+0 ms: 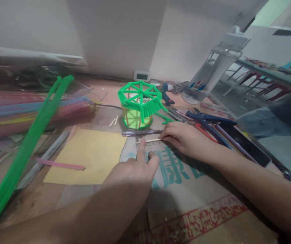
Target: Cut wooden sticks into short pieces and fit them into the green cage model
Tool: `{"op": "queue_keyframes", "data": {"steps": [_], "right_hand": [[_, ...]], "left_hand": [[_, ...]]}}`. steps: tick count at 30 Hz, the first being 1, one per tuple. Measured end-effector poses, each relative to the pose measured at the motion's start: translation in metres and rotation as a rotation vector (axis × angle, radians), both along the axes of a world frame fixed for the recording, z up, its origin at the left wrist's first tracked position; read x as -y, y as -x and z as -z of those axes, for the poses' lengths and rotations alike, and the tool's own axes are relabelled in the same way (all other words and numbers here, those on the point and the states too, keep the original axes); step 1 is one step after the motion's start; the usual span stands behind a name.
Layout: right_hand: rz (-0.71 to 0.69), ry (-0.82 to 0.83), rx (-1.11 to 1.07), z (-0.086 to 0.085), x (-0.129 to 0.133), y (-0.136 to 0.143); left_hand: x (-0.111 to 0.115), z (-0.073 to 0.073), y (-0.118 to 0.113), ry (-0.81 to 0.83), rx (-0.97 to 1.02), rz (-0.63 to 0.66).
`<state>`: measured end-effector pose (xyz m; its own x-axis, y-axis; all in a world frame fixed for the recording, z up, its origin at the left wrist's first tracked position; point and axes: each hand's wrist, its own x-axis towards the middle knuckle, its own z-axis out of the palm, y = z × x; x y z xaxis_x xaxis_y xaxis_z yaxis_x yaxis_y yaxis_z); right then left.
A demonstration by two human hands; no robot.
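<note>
Table (106, 89): wooden stick (150, 140) over printed cardboard (211, 186), just my side of the pen (142, 133)
Right hand (181, 137): my grip pinches the stick's right end
Stick: runs leftward from that grip, nearly sideways
Left hand (139, 169): forefinger at its left tip, thumb spread

Standing here, I find an indoor craft corner, home or workshop undetermined. Noted on the surface (111, 88): bundled coloured strips (33, 110), pliers (211, 118) and a pen (142, 133).
</note>
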<state>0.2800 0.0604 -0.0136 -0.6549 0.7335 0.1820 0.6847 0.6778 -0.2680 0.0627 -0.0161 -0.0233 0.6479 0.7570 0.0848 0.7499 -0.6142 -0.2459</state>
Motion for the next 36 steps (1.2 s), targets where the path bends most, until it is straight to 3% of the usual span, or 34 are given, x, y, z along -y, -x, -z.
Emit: {"op": "queue_keyframes", "data": {"steps": [10,14,18,22,28,31,36], "right_hand": [[-0.001,0.008,0.071,-0.008,0.002,0.001],[0.024,-0.097,0.029,-0.01,0.001,0.0],[0.062,-0.277,0.08,-0.002,-0.006,0.007],[-0.022,-0.328,0.233,0.011,-0.015,0.017],[-0.014,-0.381,0.138,0.009,-0.01,0.011],[0.06,-0.291,-0.042,0.0,0.005,0.011],[0.177,0.129,-0.557,-0.005,0.024,0.024]], "left_hand": [[-0.002,0.005,0.003,0.075,-0.003,0.017],[-0.003,0.003,0.003,0.159,-0.016,0.01],[-0.006,-0.001,0.0,0.256,-0.014,-0.036],[-0.01,-0.008,-0.004,0.374,-0.047,-0.071],[-0.01,-0.012,-0.005,0.395,-0.074,-0.096],[-0.007,-0.006,-0.002,0.333,-0.043,-0.062],[-0.006,0.004,0.002,0.283,0.008,-0.05]]}}
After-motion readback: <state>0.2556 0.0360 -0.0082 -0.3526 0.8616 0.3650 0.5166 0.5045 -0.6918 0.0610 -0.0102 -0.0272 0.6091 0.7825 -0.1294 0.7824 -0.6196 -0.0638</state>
